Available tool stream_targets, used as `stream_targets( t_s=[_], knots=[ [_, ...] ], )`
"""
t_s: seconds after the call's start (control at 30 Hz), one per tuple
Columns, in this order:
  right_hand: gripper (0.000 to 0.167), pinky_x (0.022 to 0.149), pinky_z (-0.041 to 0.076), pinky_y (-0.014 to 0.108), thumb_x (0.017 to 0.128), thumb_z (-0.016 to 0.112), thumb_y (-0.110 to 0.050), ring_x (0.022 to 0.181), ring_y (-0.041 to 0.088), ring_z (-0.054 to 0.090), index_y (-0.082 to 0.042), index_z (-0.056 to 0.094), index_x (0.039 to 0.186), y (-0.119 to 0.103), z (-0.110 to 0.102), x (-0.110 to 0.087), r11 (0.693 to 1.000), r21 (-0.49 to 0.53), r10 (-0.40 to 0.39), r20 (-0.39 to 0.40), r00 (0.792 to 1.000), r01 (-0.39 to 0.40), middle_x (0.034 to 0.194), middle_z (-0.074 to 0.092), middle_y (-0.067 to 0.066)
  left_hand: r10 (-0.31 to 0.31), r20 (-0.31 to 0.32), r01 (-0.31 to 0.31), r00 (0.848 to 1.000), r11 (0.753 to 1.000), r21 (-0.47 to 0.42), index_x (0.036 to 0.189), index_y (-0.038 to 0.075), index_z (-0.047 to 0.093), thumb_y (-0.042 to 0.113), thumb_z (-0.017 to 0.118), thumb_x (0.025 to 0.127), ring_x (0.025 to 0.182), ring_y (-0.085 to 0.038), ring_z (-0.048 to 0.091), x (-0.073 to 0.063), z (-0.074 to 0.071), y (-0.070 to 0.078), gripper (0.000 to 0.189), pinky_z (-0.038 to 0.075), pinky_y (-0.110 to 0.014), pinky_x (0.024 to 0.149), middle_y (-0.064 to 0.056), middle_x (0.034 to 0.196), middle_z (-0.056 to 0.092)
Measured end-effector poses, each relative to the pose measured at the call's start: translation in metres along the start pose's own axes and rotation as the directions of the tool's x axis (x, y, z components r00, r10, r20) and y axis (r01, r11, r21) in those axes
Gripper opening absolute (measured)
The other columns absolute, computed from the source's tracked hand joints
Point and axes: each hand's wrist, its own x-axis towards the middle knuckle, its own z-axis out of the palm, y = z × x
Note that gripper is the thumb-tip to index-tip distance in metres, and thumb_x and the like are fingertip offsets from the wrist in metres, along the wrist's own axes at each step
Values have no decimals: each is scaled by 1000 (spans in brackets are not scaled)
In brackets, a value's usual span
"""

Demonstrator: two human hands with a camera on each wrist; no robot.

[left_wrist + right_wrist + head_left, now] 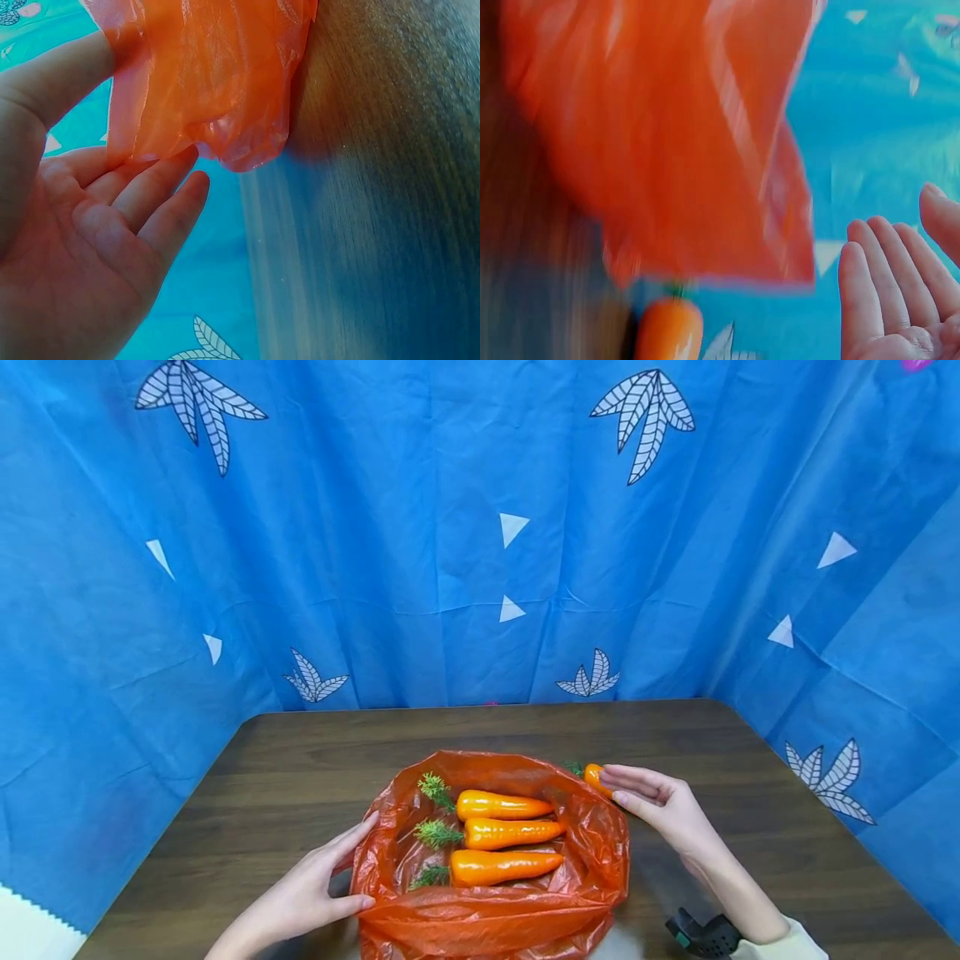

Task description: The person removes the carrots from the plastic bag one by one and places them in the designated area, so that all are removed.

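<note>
An orange-red plastic bag (pixel 487 914) stands with its mouth wide apart, and three carrots (pixel 498 833) with green tops lie inside it. My left hand (pixel 315 881) touches the bag's left side, its thumb and fingers spread. In the left wrist view the fingers of that hand (pixel 97 217) reach behind the thin plastic. Another carrot (pixel 597 779) lies outside, beyond the bag's right rim. Beside this carrot is my right hand (pixel 660 802), which partly covers it in the head view. The right wrist view has the hand (pixel 900 292) with extended fingers, apart from the carrot (pixel 669 330).
A dark brown wooden table (pixel 315 768) bears everything. Behind and beside it hangs a blue curtain (pixel 390 543) with white leaf and triangle prints. A black band (pixel 705 935) sits by the right wrist, near a pale sleeve (pixel 783 943).
</note>
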Motion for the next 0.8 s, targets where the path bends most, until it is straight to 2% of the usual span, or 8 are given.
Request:
stream_targets(
  t_s=[0.13, 0.3, 0.47, 0.6, 0.8],
  knots=[
    [42, 86, 48, 33, 93, 60, -11, 110, 25, 57, 7, 51, 129, -8, 18, 1, 998, 56, 27, 89, 996, -32, 121, 59, 17, 1, -9, -1, 1000, 1000, 4, 147, 3, 26, 34, 71, 83, 119, -38, 44, 1, 1, 0, 84, 46, -30, 89, -26, 142, 34],
    [41, 85, 48, 32, 92, 60, -10, 113, 34, 53, 8, 51, 128, -5, 39, 3, 996, 53, 60, 224, 973, -73, 123, 55, 25, 8, -12, -7, 1000, 1000, 8, 146, 1, 27, 34, 72, 83, 118, -40, 45, 1, 0, 2, 84, 46, -30, 88, -26, 141, 35],
    [36, 84, 48, 29, 91, 60, -7, 110, 39, 53, 7, 55, 124, 4, 55, 5, 999, -46, 8, 354, 935, 8, 119, 57, 25, -12, -21, 12, 1000, 1000, 18, 146, 4, 28, 35, 72, 82, 119, -39, 45, 2, -1, 4, 84, 45, -32, 89, -24, 141, 35],
    [35, 85, 48, 27, 90, 63, -10, 108, 36, 56, 3, 58, 122, 9, 64, 6, 993, -106, -6, 403, 915, 53, 117, 61, 18, -4, -26, 5, 1000, 1000, 23, 146, 4, 28, 34, 73, 82, 119, -39, 45, 1, -1, 5, 84, 45, -32, 90, -25, 141, 35],
    [32, 84, 48, 27, 91, 62, -7, 107, 36, 56, 2, 60, 121, 16, 71, 6, 997, -50, -32, 423, 906, 59, 116, 61, 19, 15, -33, -13, 999, 999, 42, 146, 3, 30, 34, 73, 82, 119, -38, 45, 0, 0, 5, 83, 45, -32, 90, -25, 140, 36]
  ],
)
